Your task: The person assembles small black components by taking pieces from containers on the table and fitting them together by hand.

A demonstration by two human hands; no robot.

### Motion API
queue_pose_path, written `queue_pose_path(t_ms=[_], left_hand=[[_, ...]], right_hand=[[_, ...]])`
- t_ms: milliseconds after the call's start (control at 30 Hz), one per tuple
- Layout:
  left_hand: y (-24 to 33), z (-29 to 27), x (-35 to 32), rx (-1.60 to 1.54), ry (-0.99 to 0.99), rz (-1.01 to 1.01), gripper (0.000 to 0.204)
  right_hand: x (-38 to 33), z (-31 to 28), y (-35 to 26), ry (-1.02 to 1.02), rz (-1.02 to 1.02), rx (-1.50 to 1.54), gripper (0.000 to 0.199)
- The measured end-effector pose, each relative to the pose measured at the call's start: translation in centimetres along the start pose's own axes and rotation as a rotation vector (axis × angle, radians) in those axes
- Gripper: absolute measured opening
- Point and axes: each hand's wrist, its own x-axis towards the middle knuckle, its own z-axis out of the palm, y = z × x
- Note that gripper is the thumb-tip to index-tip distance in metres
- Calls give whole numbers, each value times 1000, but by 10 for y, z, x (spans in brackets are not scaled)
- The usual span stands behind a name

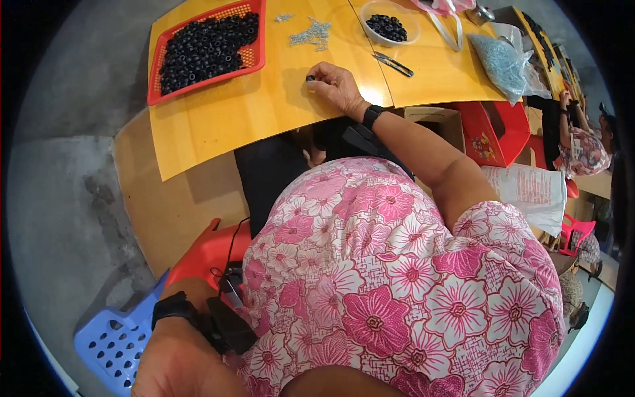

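Right hand rests on the yellow table, fingertips pinched on 1 small black ring. Left hand is low beside 1 blue stool; grip cannot be told. On the table: 1 red tray heaped with black rings left of the pinched ring, 1 clear bowl and 1 pair of scissors right of it. Bare tabletop lies between ring and near edge.
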Motion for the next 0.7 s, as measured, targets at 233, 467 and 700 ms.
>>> queue_pose_path(t_ms=[233,467,700], left_hand=[[-9,-2,-3,-10,-61,-16,15],[-35,-23,-70,480,135,-123,13],[-101,4,-238,-124,-137,-1703,26]], right_hand=[[-1,-4,-3,2,77,145,12],[-11,14,-43,-37,-18,252,13],[-24,10,-88,-33,-235,-122,13]])
